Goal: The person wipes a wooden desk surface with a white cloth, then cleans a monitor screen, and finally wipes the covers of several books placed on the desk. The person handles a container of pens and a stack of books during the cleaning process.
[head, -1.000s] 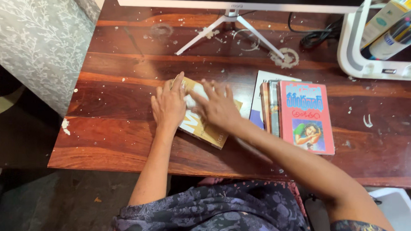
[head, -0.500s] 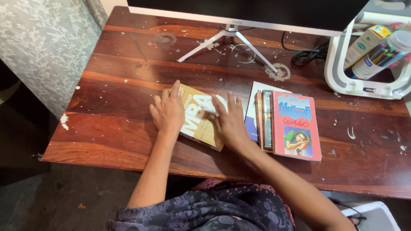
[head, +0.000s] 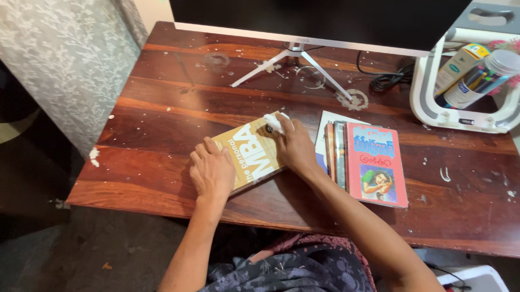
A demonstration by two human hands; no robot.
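Note:
A yellow paperback book (head: 251,154) lies flat on the dark wooden desk (head: 157,131), turned at an angle. My left hand (head: 212,172) rests palm down on its near left corner, holding it in place. My right hand (head: 294,146) sits on the book's far right corner, fingers closed on a small white cloth (head: 272,122) pressed against the cover.
A stack of books (head: 370,162) with a pink cover on top lies just right of my right hand. A monitor (head: 316,15) on a white stand (head: 297,61) is at the back. A white holder (head: 475,84) with pens stands back right. A patterned curtain (head: 61,53) hangs left.
The yellow book has turned counter-clockwise. My left hand slid toward the near edge. My right hand moved with the cloth up to the book's far corner.

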